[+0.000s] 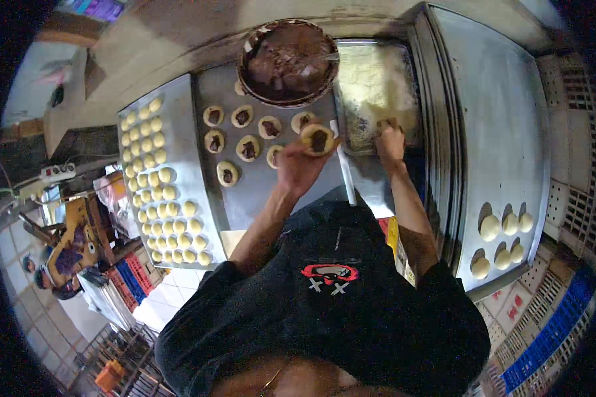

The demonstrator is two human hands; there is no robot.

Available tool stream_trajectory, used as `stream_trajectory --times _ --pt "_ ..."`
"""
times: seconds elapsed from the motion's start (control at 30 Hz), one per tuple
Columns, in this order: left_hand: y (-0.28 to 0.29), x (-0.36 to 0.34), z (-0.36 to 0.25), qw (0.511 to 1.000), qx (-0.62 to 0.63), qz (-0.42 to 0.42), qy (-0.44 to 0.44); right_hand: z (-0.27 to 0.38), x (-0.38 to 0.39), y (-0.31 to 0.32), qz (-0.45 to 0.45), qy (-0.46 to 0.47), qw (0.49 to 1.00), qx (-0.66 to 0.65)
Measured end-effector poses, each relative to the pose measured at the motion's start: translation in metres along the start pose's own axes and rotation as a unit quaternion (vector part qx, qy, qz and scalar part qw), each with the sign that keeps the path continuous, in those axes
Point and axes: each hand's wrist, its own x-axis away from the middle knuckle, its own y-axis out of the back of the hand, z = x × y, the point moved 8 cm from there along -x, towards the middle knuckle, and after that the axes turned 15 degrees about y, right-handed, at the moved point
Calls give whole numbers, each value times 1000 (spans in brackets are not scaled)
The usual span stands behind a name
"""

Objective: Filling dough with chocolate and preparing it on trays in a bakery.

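Dark brown filling sits in the hollow of the pale dough disc (320,139), which the left hand (298,167) grasps by its rim, apparently lifted above the grey work sheet (245,205). Its location is between the other filled discs (242,116) and the shallow tray (376,42) of pale yellowish material, below the large brown bowl (291,103).

Risks, in the inspector's judgement: a sharp tilt of the left hand could let filling slide out or smear; too tight a pinch could crease or tear the soft rim. The nearest discs lie close to the hand, so a low sweep of the wrist could drag or flatten one.

Pose: the left forearm rises from the lower left, angled toward the right, with fingers around the disc. The right forearm runs up and slightly left; the right hand (391,140) is bent downward at the tray's near side, fingers curled. Whether it holds anything cannot be determined.
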Motion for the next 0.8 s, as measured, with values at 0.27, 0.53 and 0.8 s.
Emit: stream_trajectory --times 0.27,0.53,0.8 --pt "28 -110 35 985 -124 -61 102 -29 9 12 -305 -120 800 -503" --pt "63 -146 22 885 -460 -66 3 -24 -4 12 -164 -82 949 -255" --pt "49 -164 37 925 -357 -73 105 36 -24 79 -263 -47 921 -283"
